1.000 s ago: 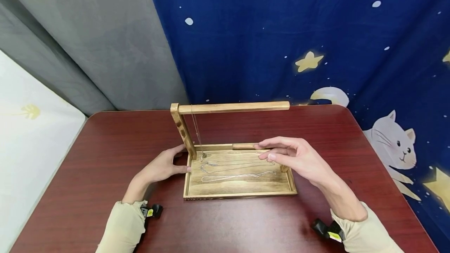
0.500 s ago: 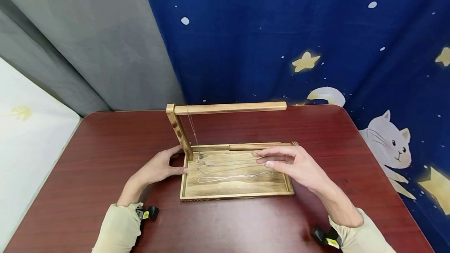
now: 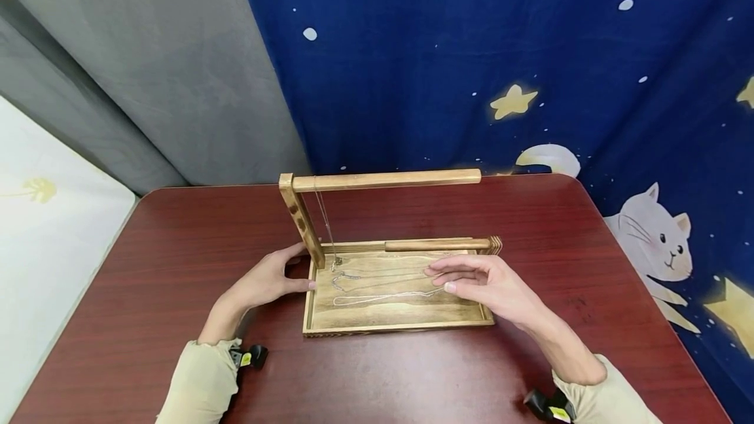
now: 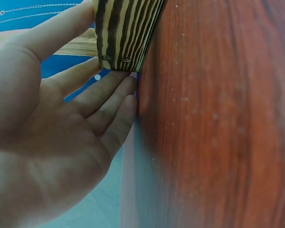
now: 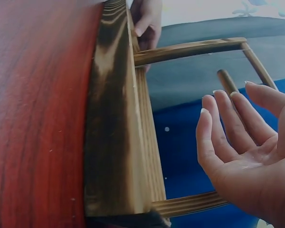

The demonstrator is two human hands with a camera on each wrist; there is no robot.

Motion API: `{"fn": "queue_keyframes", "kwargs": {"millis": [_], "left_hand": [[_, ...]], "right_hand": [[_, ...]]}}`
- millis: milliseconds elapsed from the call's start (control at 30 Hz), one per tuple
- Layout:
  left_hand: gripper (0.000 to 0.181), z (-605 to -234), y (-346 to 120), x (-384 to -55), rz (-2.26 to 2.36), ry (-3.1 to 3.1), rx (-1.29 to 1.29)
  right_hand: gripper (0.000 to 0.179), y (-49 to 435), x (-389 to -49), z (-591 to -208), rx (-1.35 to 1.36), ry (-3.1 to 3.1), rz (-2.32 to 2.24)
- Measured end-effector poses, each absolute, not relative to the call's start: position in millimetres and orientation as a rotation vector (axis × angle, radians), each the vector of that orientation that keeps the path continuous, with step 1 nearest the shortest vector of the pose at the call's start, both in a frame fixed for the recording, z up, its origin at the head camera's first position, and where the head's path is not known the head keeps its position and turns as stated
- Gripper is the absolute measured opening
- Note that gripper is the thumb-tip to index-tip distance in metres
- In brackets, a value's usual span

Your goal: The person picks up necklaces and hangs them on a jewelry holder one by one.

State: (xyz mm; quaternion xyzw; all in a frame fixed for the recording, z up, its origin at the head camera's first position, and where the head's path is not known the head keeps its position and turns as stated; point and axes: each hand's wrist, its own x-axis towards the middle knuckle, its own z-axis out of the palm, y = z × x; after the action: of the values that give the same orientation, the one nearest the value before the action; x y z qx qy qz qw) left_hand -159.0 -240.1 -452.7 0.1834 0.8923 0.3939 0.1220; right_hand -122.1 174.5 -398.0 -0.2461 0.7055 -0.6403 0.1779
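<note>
Lying in tray [image 3: 406,315]: silver necklace [image 3: 383,297], one end beneath right fingers [image 3: 452,264].

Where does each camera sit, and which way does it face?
Head: worn on the head, facing forward and down at the tray; left hand, right hand and both sleeves show.
Left wrist: on that wrist, facing the tray's left end; the left hand shows close up.
Right wrist: on that wrist, facing along the tray; right hand near, left hand beyond.
Head and right wrist share: tray, left hand, right hand.
</note>
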Motion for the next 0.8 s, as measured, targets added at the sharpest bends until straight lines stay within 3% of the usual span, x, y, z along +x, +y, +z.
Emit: {"fn": "queue_keyframes", "kwargs": {"millis": [800], "left_hand": [[0.079,-449,-239,-159,1.162,2.591,0.524]], "right_hand": [[0.026,164,-121,-427,-0.563,2.227,-1.690]]}}
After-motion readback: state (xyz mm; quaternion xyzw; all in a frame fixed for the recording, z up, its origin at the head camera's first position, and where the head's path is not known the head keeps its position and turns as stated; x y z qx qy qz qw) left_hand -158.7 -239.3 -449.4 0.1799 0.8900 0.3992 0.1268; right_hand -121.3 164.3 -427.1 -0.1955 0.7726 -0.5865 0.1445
